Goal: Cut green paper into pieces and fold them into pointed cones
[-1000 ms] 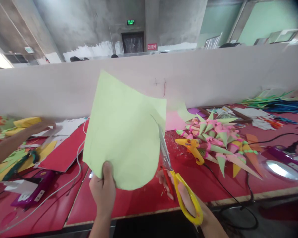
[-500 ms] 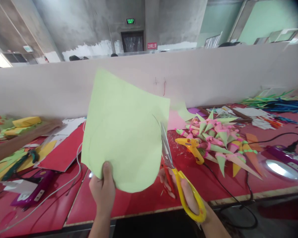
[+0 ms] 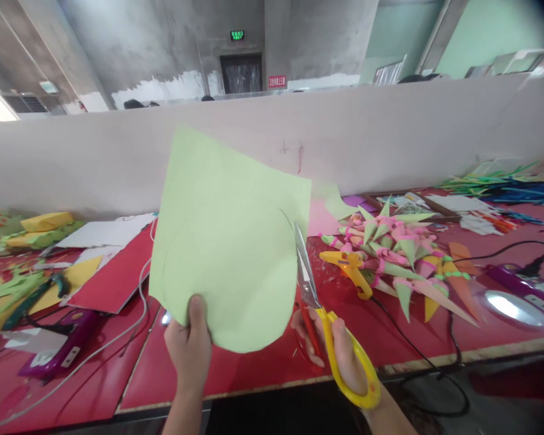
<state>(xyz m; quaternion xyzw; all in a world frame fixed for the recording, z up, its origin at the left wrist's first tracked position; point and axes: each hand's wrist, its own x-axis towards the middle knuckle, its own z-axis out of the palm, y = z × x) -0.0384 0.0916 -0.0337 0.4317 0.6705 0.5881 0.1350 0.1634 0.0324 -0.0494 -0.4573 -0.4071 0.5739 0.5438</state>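
My left hand [image 3: 191,338] pinches the lower left edge of a light green sheet [image 3: 231,254], thumb in front. The sheet is held up over the red table, its bottom rounded and a curved line drawn on it. My right hand [image 3: 349,356] grips the yellow-handled scissors [image 3: 306,272]; its fingers pass through and behind the handles. The scissor blades point up along the sheet's right edge, at the line. A red handle shows behind my right fingers.
A yellow glue gun [image 3: 351,272] lies on the red table [image 3: 254,377], beside a heap of pink and green paper cones [image 3: 394,248]. On the left are a red sheet [image 3: 118,269], a purple power strip [image 3: 66,344], pliers and a white cable. A pale partition [image 3: 236,130] stands behind.
The scissors and my right hand have shifted slightly right and down. At the far left, a white sheet now lies behind the red one, and the brown box edge there is gone.
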